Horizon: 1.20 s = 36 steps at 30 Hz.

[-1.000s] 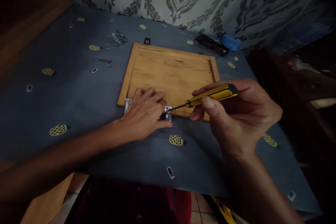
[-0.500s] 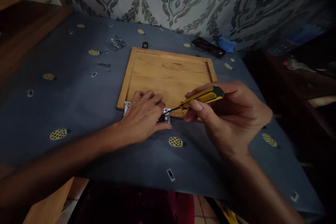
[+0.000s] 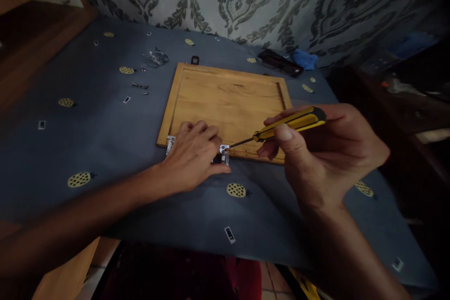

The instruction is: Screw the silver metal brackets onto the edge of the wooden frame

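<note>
A wooden cabinet door [image 3: 232,96] with a raised frame lies flat on the table. My left hand [image 3: 191,157] rests over its near edge, fingers curled and thumb along the front, gripping a metal hinge [image 3: 224,149] whose right part shows beside the fingers. Another bit of metal hardware [image 3: 170,143] shows left of that hand; the hand hides what lies between. In my right hand [image 3: 330,159] is a yellow-and-black screwdriver [image 3: 297,121], pinched by its handle. Its shaft slants down left, and the tip is close to the right end of the hinge; contact is unclear.
Several screws [image 3: 140,86] lie left of the door, with clear, shiny small parts [image 3: 156,57] behind them. Dark glasses [image 3: 281,63] and a blue cloth [image 3: 305,59] sit at the back right. A patterned wall [image 3: 246,0] bounds the blue-covered table [image 3: 116,136].
My right hand has drawn the screwdriver back to the right, so its tip has moved off the hinge's middle. My left hand stays where it was.
</note>
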Each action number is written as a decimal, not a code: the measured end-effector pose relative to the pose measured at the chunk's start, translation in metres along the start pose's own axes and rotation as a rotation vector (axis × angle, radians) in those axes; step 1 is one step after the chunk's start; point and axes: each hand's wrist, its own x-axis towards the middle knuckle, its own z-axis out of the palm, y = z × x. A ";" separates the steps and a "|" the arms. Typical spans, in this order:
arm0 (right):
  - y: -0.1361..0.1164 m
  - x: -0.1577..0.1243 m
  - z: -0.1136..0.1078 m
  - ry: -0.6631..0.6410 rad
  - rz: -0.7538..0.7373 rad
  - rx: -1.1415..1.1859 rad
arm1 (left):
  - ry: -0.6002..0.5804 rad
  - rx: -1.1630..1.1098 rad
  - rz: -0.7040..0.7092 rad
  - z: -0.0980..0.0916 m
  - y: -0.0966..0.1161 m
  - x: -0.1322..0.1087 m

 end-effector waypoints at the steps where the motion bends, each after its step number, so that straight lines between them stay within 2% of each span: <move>1: 0.001 0.001 0.000 -0.005 -0.003 0.005 | -0.005 -0.003 0.001 0.000 0.000 0.000; 9: 0.005 0.002 0.003 -0.015 0.010 -0.002 | 0.056 0.010 0.019 0.002 -0.001 -0.001; 18: 0.007 0.002 -0.005 -0.111 0.064 -0.149 | 0.025 0.014 -0.001 0.003 0.001 0.000; 25: 0.007 0.002 -0.005 -0.099 0.096 -0.138 | 0.082 0.023 0.032 -0.005 -0.012 -0.010; 30: 0.006 0.001 -0.008 -0.132 0.097 -0.129 | -0.033 0.004 -0.011 -0.013 -0.019 -0.012; 36: 0.007 0.001 -0.010 -0.139 0.087 -0.124 | -0.040 -0.001 -0.011 -0.010 -0.016 -0.012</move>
